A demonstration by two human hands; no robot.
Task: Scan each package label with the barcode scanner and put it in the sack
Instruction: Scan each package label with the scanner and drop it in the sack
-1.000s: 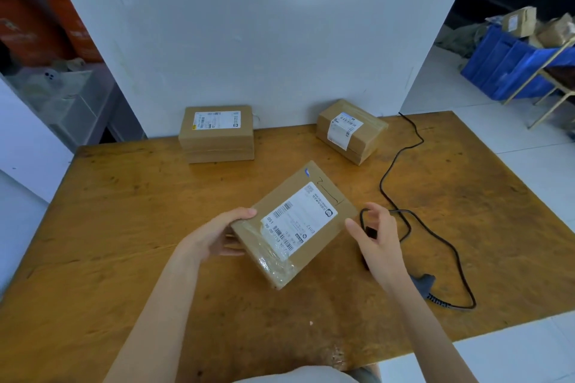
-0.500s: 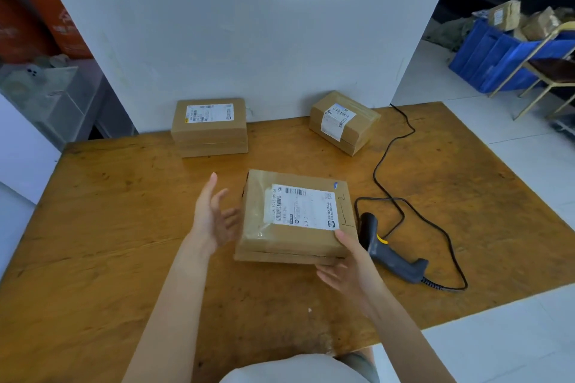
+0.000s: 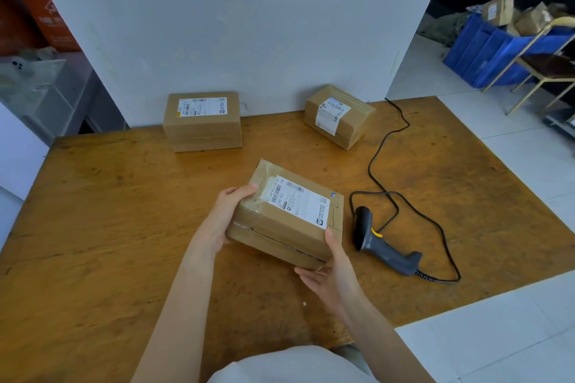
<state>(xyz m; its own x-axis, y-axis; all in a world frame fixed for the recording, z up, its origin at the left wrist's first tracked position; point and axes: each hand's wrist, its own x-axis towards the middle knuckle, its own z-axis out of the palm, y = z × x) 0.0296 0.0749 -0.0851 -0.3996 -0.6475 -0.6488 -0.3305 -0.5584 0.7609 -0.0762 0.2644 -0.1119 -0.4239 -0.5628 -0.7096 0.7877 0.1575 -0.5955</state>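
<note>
A brown cardboard package (image 3: 280, 227) with a white barcode label on top is tilted over the middle of the wooden table (image 3: 109, 227). My left hand (image 3: 224, 218) grips its left end, thumb on the top edge. My right hand (image 3: 329, 274) holds its near right corner, thumb on the top and fingers underneath. The dark grey barcode scanner (image 3: 382, 242) with a yellow trigger lies on the table just right of the package, untouched. No sack is in view.
Two more labelled packages stand against the white wall: one at the back left (image 3: 202, 121), one at the back right (image 3: 339, 115). The scanner's black cable (image 3: 389, 146) loops across the table's right side. Blue bins (image 3: 497, 50) and a chair (image 3: 547, 68) stand far right.
The package has turned from a diagonal to label-up and is tilted. My left hand let go, opened, then gripped its left end again. My right hand slid to the near right corner.
</note>
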